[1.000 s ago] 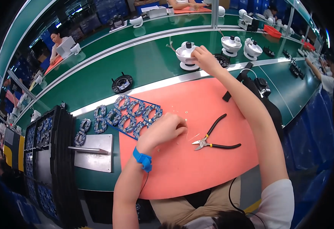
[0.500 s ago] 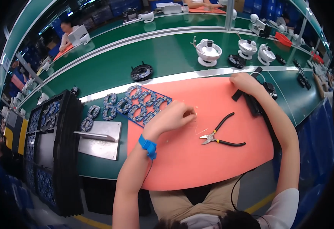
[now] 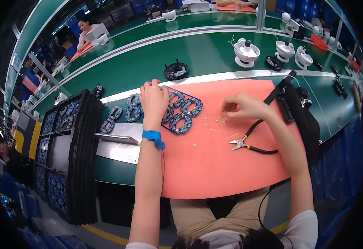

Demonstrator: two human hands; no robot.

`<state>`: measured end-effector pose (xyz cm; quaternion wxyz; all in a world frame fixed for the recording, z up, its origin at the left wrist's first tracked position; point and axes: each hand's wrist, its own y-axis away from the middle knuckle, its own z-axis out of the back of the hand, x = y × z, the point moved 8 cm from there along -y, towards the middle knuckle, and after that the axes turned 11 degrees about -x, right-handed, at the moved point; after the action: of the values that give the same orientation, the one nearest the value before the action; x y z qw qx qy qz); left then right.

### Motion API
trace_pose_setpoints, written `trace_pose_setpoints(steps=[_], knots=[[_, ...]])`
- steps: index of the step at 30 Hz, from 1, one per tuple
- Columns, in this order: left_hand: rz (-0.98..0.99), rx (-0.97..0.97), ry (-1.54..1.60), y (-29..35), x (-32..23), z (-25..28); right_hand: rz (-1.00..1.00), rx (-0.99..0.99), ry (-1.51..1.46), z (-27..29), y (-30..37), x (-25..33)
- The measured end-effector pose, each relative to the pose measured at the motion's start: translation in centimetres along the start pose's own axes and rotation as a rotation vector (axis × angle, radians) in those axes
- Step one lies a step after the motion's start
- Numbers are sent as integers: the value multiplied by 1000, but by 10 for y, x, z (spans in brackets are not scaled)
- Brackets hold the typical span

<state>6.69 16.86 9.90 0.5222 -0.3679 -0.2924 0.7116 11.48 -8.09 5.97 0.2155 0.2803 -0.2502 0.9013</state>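
Some circuit boards (image 3: 182, 116) part-hidden behind left hand (image 3: 154, 101), right hand (image 3: 244, 105) curled (either grip: cannot tell).

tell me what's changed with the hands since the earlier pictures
The right hand let go of the nearest white bowl-shaped housing and drew back over the salmon mat. The left hand moved forward and left, over the circuit boards. The diagonal cutters stayed open on the mat.
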Motion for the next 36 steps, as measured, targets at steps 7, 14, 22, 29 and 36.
trace_pose_setpoints(steps=[7,14,22,29,36], knots=[[66,227,-236,22,35,-39,-80,-201,-129,-16,2,-13],[-41,-127,-36,1,7,1,-67,-464,-154,-13,-9,-11],[-242,-290,155,-5,-61,53,-173,-184,-656,-39,-18,-18],[-114,-498,461,-6,-46,66,-175,-398,-949,-21,-12,-32],[530,358,1490,17,-48,-17,-116,-441,-972,-20,-9,-43]])
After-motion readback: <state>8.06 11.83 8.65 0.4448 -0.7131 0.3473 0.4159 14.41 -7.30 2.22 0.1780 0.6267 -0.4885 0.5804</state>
